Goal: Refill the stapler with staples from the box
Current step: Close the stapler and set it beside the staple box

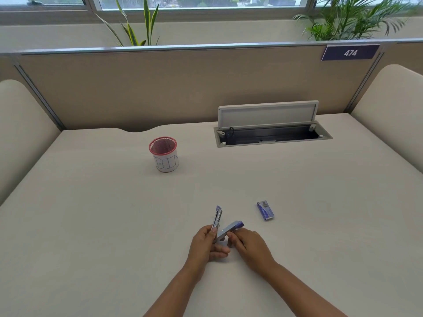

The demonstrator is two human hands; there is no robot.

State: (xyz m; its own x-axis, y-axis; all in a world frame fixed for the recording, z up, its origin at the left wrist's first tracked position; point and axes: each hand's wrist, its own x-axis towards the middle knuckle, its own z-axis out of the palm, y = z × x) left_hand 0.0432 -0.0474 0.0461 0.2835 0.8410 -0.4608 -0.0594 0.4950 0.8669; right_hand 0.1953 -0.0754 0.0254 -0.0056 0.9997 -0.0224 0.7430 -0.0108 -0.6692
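A small purple and silver stapler [225, 226] is held just above the table, swung open in a V. Its top arm points up and away, and its base slants to the right. My left hand [206, 244] grips the upright arm near the hinge. My right hand [248, 244] pinches the slanted base from the right. A small blue box of staples [265, 210] lies flat on the table, to the right of the stapler and apart from both hands, with its far end open.
A red mesh cup [163, 154] with a white paper band marked "BIN" stands further back to the left. An open cable hatch [272, 135] with a raised lid sits at the back right. Beige partitions close the desk on three sides.
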